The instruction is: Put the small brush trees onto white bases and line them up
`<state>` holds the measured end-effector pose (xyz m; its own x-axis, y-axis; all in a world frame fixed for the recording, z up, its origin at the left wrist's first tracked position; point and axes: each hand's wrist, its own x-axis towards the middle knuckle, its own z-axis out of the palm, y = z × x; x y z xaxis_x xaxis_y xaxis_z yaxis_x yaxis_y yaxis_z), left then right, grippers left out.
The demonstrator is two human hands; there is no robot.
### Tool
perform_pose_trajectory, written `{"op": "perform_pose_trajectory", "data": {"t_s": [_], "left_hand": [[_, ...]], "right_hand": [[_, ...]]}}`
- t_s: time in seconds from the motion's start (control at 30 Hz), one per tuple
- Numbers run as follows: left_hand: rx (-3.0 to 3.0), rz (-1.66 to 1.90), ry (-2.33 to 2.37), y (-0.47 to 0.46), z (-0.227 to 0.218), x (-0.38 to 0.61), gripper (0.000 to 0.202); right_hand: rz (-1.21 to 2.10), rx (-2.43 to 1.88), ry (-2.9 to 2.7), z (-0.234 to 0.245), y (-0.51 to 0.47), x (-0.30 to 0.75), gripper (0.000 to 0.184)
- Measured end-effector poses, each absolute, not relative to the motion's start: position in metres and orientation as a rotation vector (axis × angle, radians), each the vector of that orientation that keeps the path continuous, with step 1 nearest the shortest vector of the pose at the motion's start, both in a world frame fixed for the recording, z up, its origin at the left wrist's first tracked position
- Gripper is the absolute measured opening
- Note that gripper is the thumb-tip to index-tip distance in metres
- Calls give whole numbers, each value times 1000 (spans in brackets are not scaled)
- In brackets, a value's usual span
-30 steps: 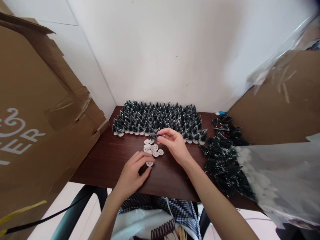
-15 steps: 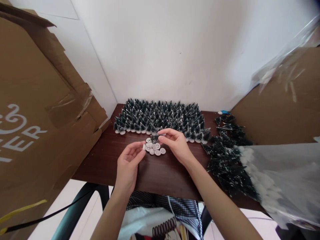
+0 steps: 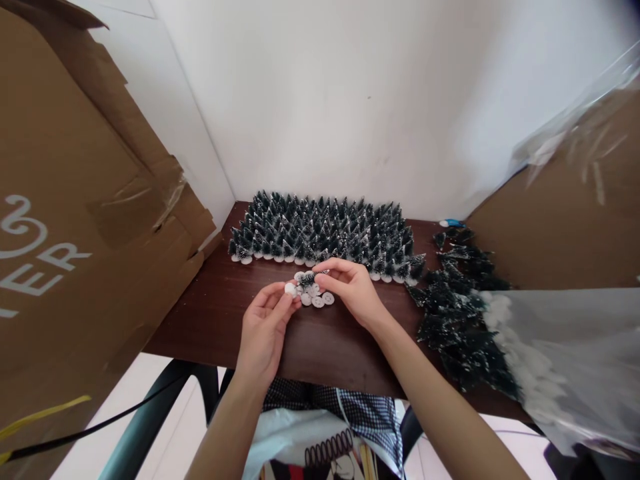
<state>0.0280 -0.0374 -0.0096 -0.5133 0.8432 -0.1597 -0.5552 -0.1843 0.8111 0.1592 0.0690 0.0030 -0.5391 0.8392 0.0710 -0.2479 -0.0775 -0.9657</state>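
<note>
Between thumb and fingers, my left hand (image 3: 267, 323) pinches a round white base (image 3: 291, 289). My right hand (image 3: 350, 290) grips a small snow-tipped artificial tree (image 3: 306, 280), which lies on its side with its lower end towards the white base. Whether tree and base touch, I cannot tell. Beneath both hands, several loose white bases (image 3: 319, 301) are heaped on the dark wooden table (image 3: 330, 353). Just beyond stand dense rows of little trees (image 3: 325, 230) on white bases.
Loose trees (image 3: 460, 320) lie piled at the right, beside a clear plastic bag (image 3: 575, 347) with white pieces in it. Cardboard boxes flank the table, a large one (image 3: 75, 167) on the left and another (image 3: 550, 233) on the right. A white wall (image 3: 320, 100) rises behind.
My left hand has moved slightly right, bringing the white base close to the tree's lower end. The base has turned so its round face shows. My right hand keeps hold of the tree.
</note>
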Motion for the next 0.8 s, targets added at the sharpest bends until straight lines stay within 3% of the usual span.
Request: {"op": "perform_pose_trajectory", "data": {"t_s": [0.8], "left_hand": [[518,1839,1200,-39,-8,30,34]], "right_hand": [[1710,-715,-1428,7,68,161,21]]}}
